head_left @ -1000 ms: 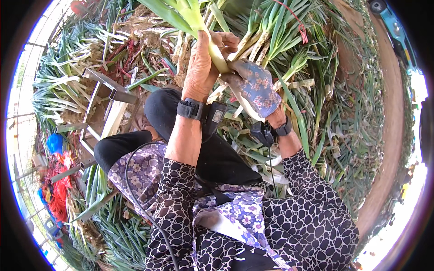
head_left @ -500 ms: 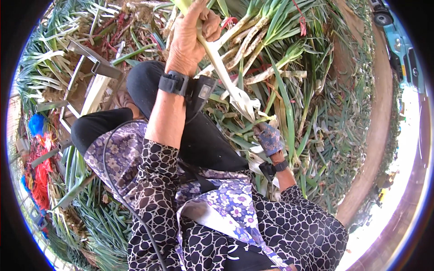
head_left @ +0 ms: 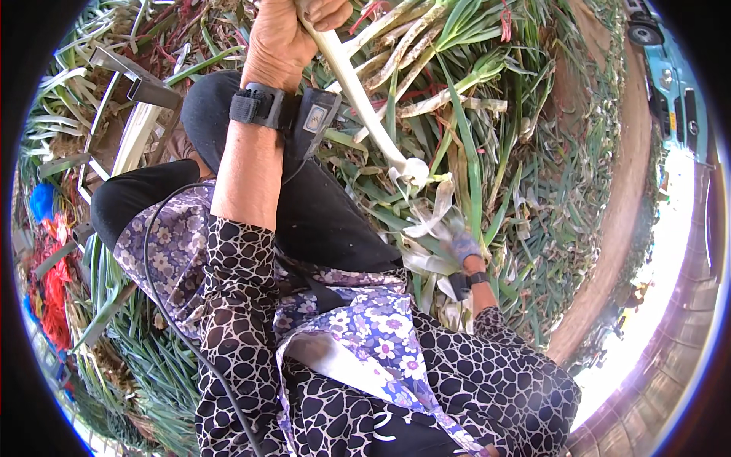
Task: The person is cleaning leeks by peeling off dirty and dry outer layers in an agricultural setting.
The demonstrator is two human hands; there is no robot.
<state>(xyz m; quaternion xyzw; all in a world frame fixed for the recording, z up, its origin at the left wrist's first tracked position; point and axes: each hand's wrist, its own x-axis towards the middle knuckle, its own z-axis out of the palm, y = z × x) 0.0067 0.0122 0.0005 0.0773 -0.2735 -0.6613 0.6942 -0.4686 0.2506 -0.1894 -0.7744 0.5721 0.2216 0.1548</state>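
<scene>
My bare left hand (head_left: pixel 283 42), at the top of the view, is closed round the shaft of a long green onion (head_left: pixel 352 85). Its white shaft slants down to the right and ends in a pale, rounded root end, with a small yellowish strip beside it. Below that end is my right hand (head_left: pixel 464 247) in a patterned glove, apart from the onion. Motion smears its fingers, so what they hold is unclear. Loose pale skins (head_left: pixel 438 213) lie or hang right beside this hand, between it and the root end.
Untrimmed green onions (head_left: pixel 411 53) lie in a pile ahead, with leaf scraps (head_left: pixel 556 259) spread to the right. A metal frame (head_left: pixel 145 87) stands at left, near red netting (head_left: pixel 55 305) and a blue object (head_left: pixel 43 202). A teal vehicle (head_left: pixel 674 91) is at far right.
My left hand has shifted left and up with the green onion. My right hand has moved down, away from the root end, where a loose skin has come away, leaving it smooth and white.
</scene>
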